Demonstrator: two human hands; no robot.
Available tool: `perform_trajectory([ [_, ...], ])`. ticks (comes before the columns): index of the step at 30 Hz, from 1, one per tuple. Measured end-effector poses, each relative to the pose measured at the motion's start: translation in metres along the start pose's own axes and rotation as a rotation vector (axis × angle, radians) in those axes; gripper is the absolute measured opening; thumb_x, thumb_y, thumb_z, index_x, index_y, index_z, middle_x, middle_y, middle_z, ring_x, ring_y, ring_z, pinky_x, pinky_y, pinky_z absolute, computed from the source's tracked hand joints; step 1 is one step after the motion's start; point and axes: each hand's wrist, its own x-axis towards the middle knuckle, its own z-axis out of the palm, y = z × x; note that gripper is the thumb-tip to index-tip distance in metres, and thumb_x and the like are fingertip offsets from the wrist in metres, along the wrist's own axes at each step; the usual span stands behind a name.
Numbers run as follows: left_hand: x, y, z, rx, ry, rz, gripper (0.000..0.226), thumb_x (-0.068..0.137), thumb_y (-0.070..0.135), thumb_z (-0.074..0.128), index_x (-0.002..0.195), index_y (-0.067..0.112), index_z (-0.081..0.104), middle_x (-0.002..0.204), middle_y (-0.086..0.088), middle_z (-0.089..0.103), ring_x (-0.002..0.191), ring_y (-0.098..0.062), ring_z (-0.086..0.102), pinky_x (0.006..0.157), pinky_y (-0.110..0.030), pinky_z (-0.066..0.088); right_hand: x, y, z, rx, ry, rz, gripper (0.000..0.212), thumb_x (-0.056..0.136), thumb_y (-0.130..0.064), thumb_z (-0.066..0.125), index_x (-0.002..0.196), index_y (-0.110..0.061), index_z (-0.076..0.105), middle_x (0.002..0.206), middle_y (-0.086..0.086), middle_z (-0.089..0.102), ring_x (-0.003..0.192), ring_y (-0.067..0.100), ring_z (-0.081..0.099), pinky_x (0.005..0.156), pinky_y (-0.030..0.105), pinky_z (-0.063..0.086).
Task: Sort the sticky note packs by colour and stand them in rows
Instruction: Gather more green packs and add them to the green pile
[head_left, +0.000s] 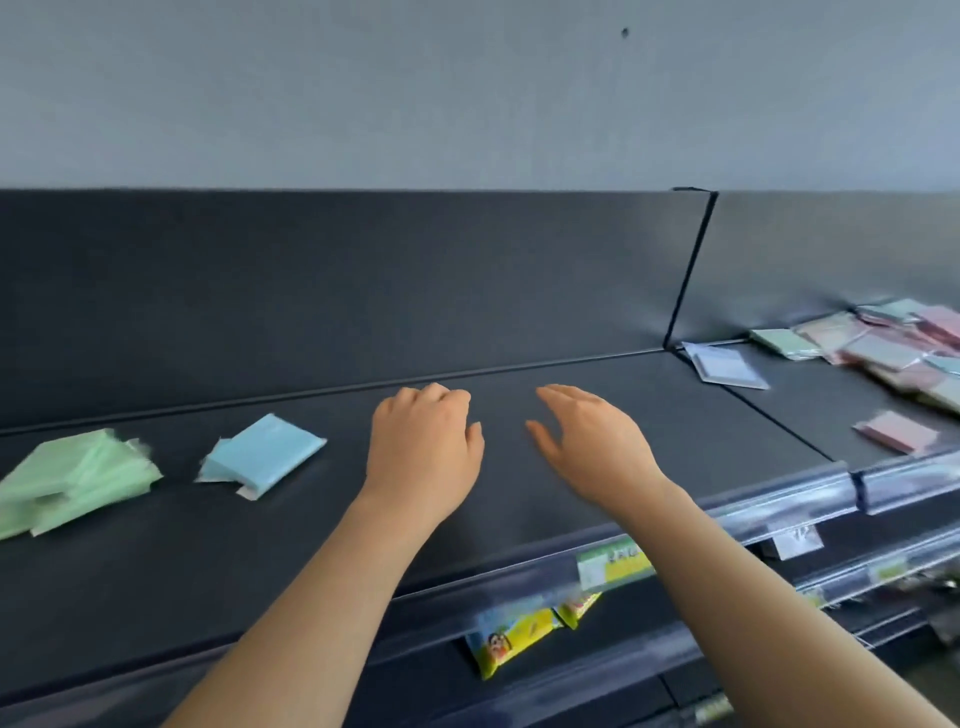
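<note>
Head view: the blue pack (262, 454) looks light and slick, probably best pinched edgewise; left hand (423, 447) curled empty, right hand (592, 441) spread.

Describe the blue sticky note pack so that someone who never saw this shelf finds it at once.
Start at the dark shelf left of the upright divider. Between the green pile at its far left and the left hand lies the blue pack. It lies alone, the only blue thing there.
</note>
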Motion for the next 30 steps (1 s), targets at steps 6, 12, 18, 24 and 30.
perform_trajectory([
  [6,0.013,0.118,0.024,-0.058,-0.007,0.07,0.032,0.098,0.037,0.043,0.119,0.019,0.06,0.119,0.003,0.062,0.11,-0.023,0.054,0.093,-0.034,0.038,-0.034,0.115,-0.038,-0.045,0.002,0.088,0.038,0.099,-0.038,0.044,0.124,-0.011,0.054,0.129,0.002,0.057,0.119,0.023,0.051,0.093,0.037,0.046],
  [12,0.029,0.219,0.058,-0.118,-0.034,0.118,0.034,0.098,0.039,0.044,0.121,0.019,0.06,0.117,0.002,0.064,0.109,-0.024,0.055,0.091,-0.033,0.039,-0.063,0.22,-0.066,-0.065,0.003,0.157,0.041,0.1,-0.038,0.042,0.132,-0.014,0.05,0.135,0.0,0.053,0.12,0.022,0.052,0.092,0.034,0.045],
  [18,0.058,0.283,0.089,-0.13,-0.096,0.148,0.034,0.097,0.039,0.044,0.116,0.016,0.061,0.111,0.0,0.065,0.103,-0.025,0.056,0.086,-0.034,0.042,-0.07,0.299,-0.079,-0.049,-0.015,0.263,0.036,0.099,-0.034,0.044,0.121,-0.008,0.056,0.126,0.006,0.059,0.113,0.027,0.055,0.09,0.04,0.047],
  [24,0.114,0.33,0.123,-0.15,-0.148,0.154,0.034,0.097,0.036,0.045,0.116,0.013,0.061,0.11,-0.004,0.063,0.103,-0.028,0.054,0.083,-0.035,0.04,-0.05,0.371,-0.08,-0.027,0.005,0.339,0.039,0.099,-0.035,0.044,0.127,-0.01,0.055,0.134,0.003,0.055,0.117,0.026,0.054,0.092,0.037,0.045],
  [30,0.185,0.343,0.168,-0.131,-0.239,0.011,0.036,0.096,0.037,0.046,0.12,0.013,0.058,0.125,-0.008,0.055,0.114,-0.032,0.048,0.086,-0.038,0.04,0.001,0.434,-0.071,-0.056,-0.034,0.348,0.046,0.1,-0.036,0.043,0.139,-0.012,0.047,0.144,0.003,0.048,0.128,0.023,0.048,0.101,0.036,0.041],
])
